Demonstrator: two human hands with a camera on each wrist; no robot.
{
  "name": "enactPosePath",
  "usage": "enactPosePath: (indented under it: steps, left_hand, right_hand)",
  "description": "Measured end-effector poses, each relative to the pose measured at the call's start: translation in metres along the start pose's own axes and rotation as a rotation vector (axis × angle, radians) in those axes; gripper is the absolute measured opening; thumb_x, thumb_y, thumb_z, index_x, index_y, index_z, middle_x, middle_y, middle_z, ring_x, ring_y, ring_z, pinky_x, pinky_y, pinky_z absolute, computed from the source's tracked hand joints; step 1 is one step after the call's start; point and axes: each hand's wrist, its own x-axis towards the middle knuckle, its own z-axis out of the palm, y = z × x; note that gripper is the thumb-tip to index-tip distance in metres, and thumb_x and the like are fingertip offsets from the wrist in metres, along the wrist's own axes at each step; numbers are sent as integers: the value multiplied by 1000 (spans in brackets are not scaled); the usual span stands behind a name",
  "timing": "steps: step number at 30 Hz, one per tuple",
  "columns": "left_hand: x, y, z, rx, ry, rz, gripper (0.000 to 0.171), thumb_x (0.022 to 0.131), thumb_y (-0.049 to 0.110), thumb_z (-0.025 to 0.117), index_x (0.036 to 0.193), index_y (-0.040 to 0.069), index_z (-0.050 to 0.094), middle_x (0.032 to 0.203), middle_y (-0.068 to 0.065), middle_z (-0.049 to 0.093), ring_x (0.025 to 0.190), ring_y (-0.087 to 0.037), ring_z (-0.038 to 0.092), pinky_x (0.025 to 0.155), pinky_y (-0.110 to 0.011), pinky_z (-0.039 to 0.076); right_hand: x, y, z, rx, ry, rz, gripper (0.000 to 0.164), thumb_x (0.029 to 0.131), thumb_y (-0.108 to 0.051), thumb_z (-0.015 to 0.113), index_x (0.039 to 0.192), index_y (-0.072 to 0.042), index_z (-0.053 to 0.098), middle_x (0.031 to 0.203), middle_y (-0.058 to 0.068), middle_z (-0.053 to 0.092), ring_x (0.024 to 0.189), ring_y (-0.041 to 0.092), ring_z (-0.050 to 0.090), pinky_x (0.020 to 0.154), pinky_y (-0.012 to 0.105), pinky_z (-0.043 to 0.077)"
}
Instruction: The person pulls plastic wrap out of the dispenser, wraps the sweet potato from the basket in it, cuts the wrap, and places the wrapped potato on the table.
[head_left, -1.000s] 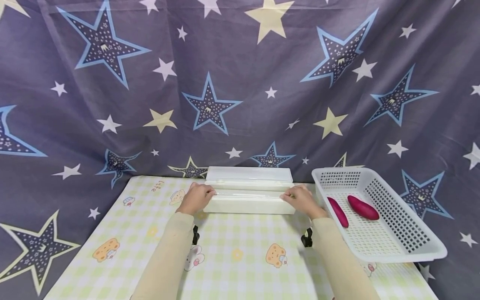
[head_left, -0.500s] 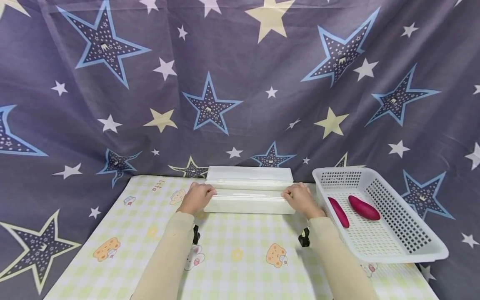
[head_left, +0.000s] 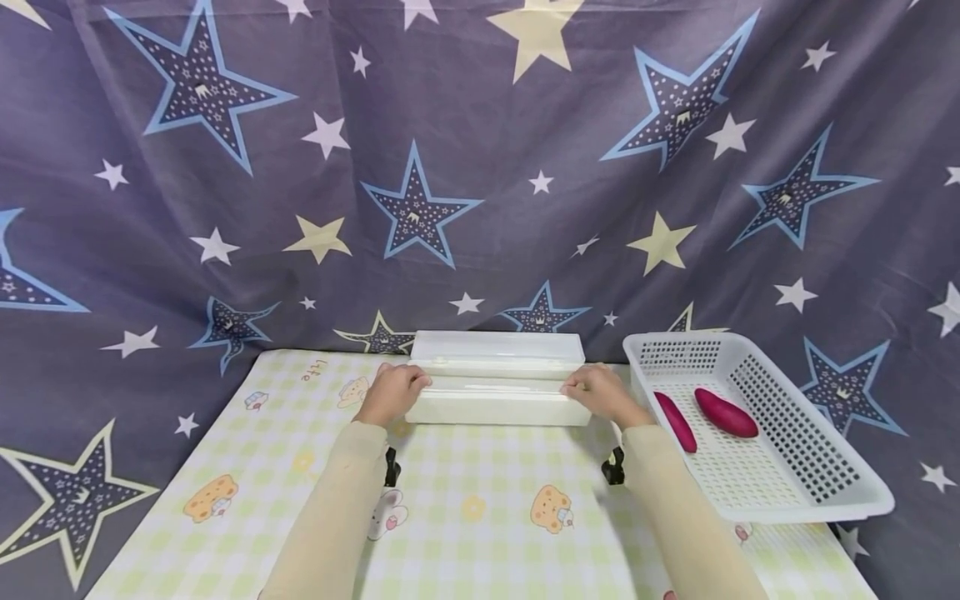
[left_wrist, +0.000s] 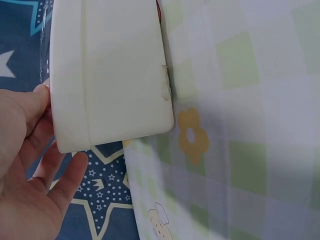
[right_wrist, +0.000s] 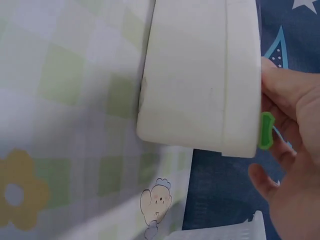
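Observation:
A long white cling film dispenser (head_left: 498, 411) stands at the back of the table, its lid (head_left: 498, 345) raised behind it. Glossy clear film (left_wrist: 45, 47) shows along the upper edge of the box in the left wrist view. At the left end, my left hand (head_left: 390, 395) pinches the film's edge between thumb and forefinger, other fingers loose. My right hand (head_left: 602, 395) pinches in the same way at the right end. A green slider (right_wrist: 266, 131) sticks out beside the right fingers. The hands hide the upper corners of the box.
To the right, a white perforated basket (head_left: 840, 500) holds two purple sweet potatoes (head_left: 726, 413). A checked cloth (head_left: 465, 550) covers the table. Behind hangs a dark curtain (head_left: 300, 179) with stars, close to the raised lid.
Both hands stay at the ends of the dispenser, with the right wrist shifting only slightly. The whole head view drifts a little; dispenser and basket keep their places.

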Motion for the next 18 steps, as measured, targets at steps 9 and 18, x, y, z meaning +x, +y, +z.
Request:
enactPosePath:
  steps: [9, 18]
  left_hand:
    - [-2, 4, -4, -8, -7, -8, 20, 102, 22, 60, 102, 8, 75, 94, -5, 73, 88, -24, 66, 102, -44, 38]
    - [-4, 6, -8, -32, -9, -23, 21, 103, 22, 58, 104, 8, 75, 97, -6, 73, 95, -26, 63, 97, -45, 42]
  right_hand:
    - [1, -3, 8, -85, 27, 30, 17, 98, -16, 66, 81, -11, 68, 89, 4, 70, 96, 31, 60, 90, 52, 43]
    - [2, -6, 9, -94, 19, 56, 17, 100, -17, 62, 91, -6, 71, 94, 7, 71, 105, 35, 59, 93, 54, 43]
